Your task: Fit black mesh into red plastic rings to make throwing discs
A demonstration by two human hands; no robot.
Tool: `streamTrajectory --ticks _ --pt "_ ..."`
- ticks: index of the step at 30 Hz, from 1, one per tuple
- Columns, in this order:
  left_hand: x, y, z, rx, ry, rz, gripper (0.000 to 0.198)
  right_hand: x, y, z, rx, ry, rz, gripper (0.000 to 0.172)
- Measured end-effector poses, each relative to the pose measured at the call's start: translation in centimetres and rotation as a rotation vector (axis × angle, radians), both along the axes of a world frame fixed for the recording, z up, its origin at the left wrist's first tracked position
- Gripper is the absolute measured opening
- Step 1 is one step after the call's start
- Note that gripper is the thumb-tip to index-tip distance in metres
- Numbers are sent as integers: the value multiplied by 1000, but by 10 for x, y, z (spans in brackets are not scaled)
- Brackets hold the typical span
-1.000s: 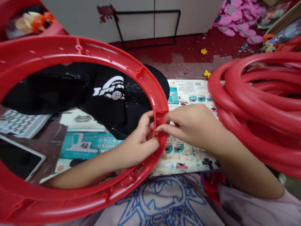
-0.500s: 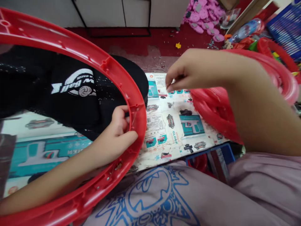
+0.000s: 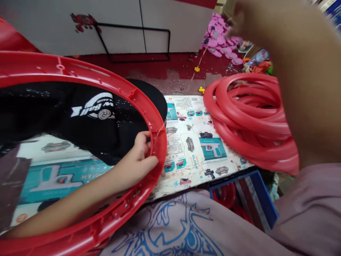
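My left hand (image 3: 144, 156) grips the near right side of a large red plastic ring (image 3: 157, 142), thumb on top and fingers curled inside. The ring is a hollow channel with small pegs along it; its left end is out of frame. A thin tan string (image 3: 199, 64) shows beyond the ring, and a similar strand lies across the channel by my left hand. It slants up toward my right hand (image 3: 242, 21), raised at the upper right, blurred, its fingers closed on the string. Under the ring lies black fabric (image 3: 98, 124) with a white logo.
Several red rings (image 3: 250, 117) are piled at the right of the printed cardboard surface (image 3: 183, 142). A blue crate (image 3: 262, 202) stands below. Pink pieces (image 3: 218, 35) lie heaped on the floor by a white panel (image 3: 122, 39). Small yellow pieces (image 3: 201, 90) lie beyond the cardboard.
My right hand has risen up and away from the ring, and the taut string now shows. My left hand keeps its hold. The view has tilted slightly, uncovering more of the ring pile.
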State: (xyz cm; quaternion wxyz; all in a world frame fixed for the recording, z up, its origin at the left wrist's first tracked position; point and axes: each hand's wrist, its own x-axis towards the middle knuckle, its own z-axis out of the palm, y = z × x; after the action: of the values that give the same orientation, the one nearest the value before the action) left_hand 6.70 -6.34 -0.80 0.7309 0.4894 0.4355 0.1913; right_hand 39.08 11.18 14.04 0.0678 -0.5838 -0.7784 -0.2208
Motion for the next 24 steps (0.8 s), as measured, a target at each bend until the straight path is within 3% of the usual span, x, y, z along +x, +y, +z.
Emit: streamTrajectory --ticks 2,4,5,7,8,9,11,13,18,21,24 --pt "1 1 0 -18 -1 21 51 -14 7 -23 -17 -6 -168 78" --pt "2 1 0 -16 -13 34 50 -35 -7 -40 -67 139 -104 58" --pt "2 1 -1 -14 -27 31 50 -49 -22 -46 -75 131 -58 66" --pt "1 1 -3 -13 -59 19 48 -79 -61 -52 -135 52 26 110" --pt "1 1 -3 -14 -73 7 47 -95 -82 -55 -199 53 142 115" --pt "1 0 -4 -16 -84 -1 46 -109 -102 -59 -242 118 313 99" --pt "1 -1 -4 -34 -95 -11 45 -130 -131 -75 -425 204 643 48" --pt "2 -1 -3 -73 -116 -2 46 -139 -144 -97 -390 282 660 19" --pt "6 0 0 -175 -205 62 53 -131 -139 -140 -258 413 737 19" --pt "5 1 0 -195 -182 95 60 -126 -138 -145 -190 354 801 22" --pt "3 1 2 -172 -92 21 65 -126 -142 -143 -139 320 817 23"
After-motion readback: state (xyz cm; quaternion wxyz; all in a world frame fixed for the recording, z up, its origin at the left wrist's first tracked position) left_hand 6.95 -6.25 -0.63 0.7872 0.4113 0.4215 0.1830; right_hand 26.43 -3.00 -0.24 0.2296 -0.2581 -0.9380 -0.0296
